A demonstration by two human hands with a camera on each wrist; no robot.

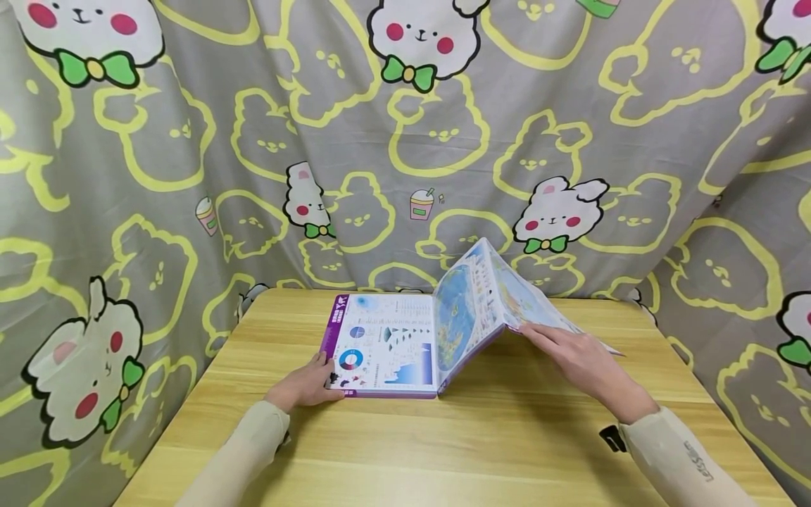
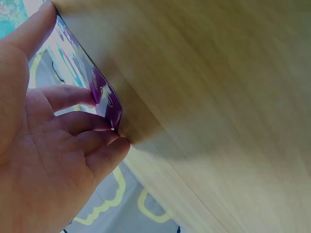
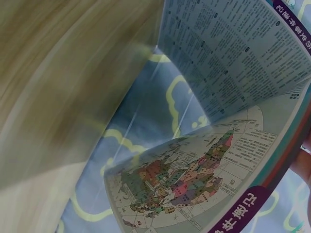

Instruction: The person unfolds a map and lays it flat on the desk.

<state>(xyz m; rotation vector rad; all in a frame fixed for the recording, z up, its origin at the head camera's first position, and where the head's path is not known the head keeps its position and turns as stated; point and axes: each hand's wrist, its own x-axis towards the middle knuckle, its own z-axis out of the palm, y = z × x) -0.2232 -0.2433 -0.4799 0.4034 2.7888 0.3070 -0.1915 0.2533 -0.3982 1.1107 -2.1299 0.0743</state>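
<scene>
A folding map [image 1: 395,352] with printed charts, map panels and purple borders lies on the wooden table, its left part flat. My left hand [image 1: 307,384] holds the near left corner, fingers along the left edge and thumb at the near edge. In the left wrist view, the fingertips [image 2: 109,124] of that hand bend against the purple border. My right hand [image 1: 573,359] grips the near edge of the raised panels, which stand in a tent-like fold. From the right wrist, the undersides show a coloured map [image 3: 180,179] and a panel of text [image 3: 218,58]; most of the right hand is out of frame there.
The wooden table [image 1: 405,451] reaches back to a grey curtain [image 1: 355,141] with yellow and white rabbit figures. The curtain also hangs along the left and right sides. Its lower part touches or nears the table's back edge.
</scene>
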